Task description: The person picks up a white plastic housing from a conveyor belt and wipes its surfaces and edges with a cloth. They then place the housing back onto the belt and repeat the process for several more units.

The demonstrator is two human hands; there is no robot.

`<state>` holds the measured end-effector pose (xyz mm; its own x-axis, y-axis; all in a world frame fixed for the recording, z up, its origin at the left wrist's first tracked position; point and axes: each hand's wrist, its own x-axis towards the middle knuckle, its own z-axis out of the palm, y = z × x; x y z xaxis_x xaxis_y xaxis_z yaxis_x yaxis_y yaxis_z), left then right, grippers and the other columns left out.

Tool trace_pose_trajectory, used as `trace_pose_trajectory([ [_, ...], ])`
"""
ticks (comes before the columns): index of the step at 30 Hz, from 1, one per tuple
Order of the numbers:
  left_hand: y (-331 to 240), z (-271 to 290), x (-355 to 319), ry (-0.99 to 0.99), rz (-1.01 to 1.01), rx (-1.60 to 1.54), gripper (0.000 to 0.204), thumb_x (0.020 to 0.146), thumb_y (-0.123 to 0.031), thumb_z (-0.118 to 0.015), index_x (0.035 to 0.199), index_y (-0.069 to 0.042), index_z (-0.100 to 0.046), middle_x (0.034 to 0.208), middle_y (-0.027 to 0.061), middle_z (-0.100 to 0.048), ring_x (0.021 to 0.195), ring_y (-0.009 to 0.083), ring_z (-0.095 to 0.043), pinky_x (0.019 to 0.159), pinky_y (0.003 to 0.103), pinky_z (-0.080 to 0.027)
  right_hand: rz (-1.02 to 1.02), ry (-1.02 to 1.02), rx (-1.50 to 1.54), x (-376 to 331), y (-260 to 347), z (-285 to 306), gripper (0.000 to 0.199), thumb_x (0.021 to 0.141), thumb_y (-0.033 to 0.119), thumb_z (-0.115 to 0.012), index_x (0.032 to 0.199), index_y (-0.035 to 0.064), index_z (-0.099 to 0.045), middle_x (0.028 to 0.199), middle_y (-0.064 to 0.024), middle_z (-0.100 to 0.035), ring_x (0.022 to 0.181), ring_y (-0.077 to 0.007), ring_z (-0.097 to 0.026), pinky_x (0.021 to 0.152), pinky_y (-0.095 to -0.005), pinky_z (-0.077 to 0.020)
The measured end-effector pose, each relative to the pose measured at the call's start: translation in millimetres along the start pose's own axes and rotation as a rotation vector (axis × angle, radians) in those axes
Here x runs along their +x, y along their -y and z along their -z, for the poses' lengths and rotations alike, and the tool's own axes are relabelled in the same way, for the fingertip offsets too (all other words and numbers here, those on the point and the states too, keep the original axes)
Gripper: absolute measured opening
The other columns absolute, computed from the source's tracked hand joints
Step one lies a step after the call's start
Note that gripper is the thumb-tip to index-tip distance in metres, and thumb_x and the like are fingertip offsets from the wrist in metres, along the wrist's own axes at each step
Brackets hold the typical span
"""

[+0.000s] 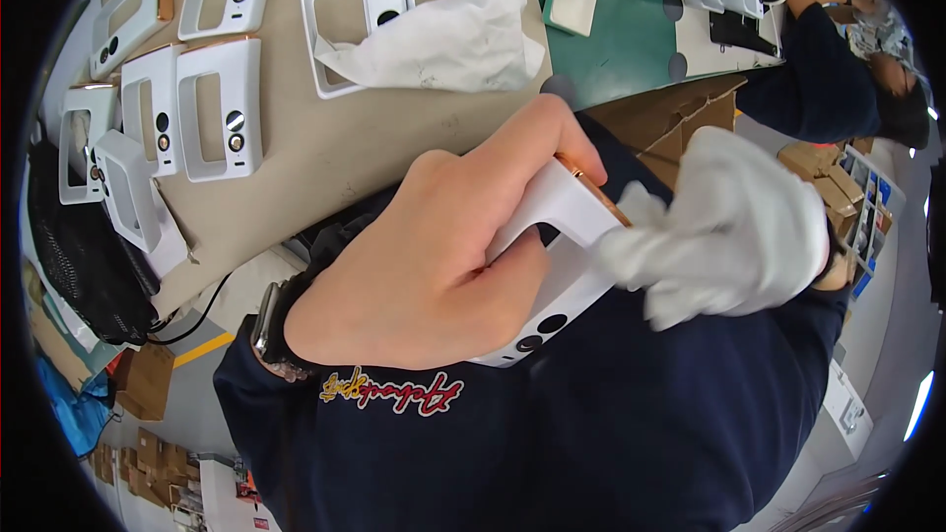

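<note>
My bare left hand (448, 246) is closed round a white plastic housing (567, 199) in front of my chest. The housing is tilted, with a large opening, a copper-coloured end strip and two dark round spots on its side. My fingers pass through the opening and over its top edge. On the right, my right hand (729, 232) wears a white glove and reaches the housing's copper-edged end. Its fingertips are smeared by motion, so their grip is unclear. A crumpled white cloth (443, 44) lies on the table beyond, partly over two similar housings.
More white housings (219, 108) stand on the beige table (345, 148) at the left. A green mat (631, 59) and a cardboard box (680, 123) are at the right. Another person's dark sleeve (813, 79) shows at the far right. A black mesh bag (94, 256) lies left.
</note>
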<state>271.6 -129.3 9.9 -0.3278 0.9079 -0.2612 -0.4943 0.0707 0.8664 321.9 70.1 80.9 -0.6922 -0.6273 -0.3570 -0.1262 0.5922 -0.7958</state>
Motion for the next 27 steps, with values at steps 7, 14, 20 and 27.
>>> trace_pose_trajectory([
  [7, -0.3, -3.2, 3.1, 0.010, -0.038, -0.014, 0.042, 0.065, 0.010, -0.031, 0.105, 0.000, -0.038, 0.083, 0.0048, -0.051, 0.075, 0.0084, -0.048, 0.069, 0.019, -0.036, 0.954, -1.001, 0.609, 29.0, -37.2, -38.8, 0.010, 0.069, 0.008, -0.063, 0.070, 0.0085, -0.054, 0.071, -0.0052, -0.054, 0.055, -0.0136, -0.050, 0.044, -0.0242, -0.0385],
  [14, -13.3, -13.0, -3.0, -0.114, 0.031, 0.054, 0.058, 0.065, 0.012, -0.030, 0.121, -0.001, -0.025, 0.088, 0.0068, -0.048, 0.073, 0.0070, -0.049, 0.064, 0.017, -0.036, -0.545, -0.379, 0.714, 19.7, -1.2, -30.2, 0.030, 0.063, 0.013, -0.073, 0.073, 0.0039, -0.046, 0.069, 0.0003, -0.046, 0.050, -0.0081, -0.043, 0.045, -0.0224, -0.0358],
  [20, -7.6, -10.3, -1.5, -0.168, -0.019, 0.160, 0.064, 0.065, 0.012, -0.031, 0.126, -0.002, -0.018, 0.091, 0.0105, -0.049, 0.074, 0.0082, -0.051, 0.066, 0.018, -0.038, -0.123, -0.731, 0.284, 28.9, -29.2, -41.1, 0.047, 0.062, 0.014, -0.074, 0.095, -0.0006, -0.044, 0.080, -0.0019, -0.050, 0.063, -0.0082, -0.047, 0.057, -0.0218, -0.0398],
  [27, -1.4, -8.6, -4.1, -0.168, 0.014, 0.046, 0.066, 0.065, 0.011, -0.031, 0.127, -0.003, -0.015, 0.094, 0.0126, -0.050, 0.077, 0.0101, -0.052, 0.068, 0.019, -0.039, -0.059, -0.760, 0.872, 11.7, -31.0, -23.5, 0.034, 0.072, -0.002, -0.057, 0.105, 0.0003, -0.048, 0.095, -0.0082, -0.056, 0.079, -0.0113, -0.056, 0.067, -0.0236, -0.0451],
])
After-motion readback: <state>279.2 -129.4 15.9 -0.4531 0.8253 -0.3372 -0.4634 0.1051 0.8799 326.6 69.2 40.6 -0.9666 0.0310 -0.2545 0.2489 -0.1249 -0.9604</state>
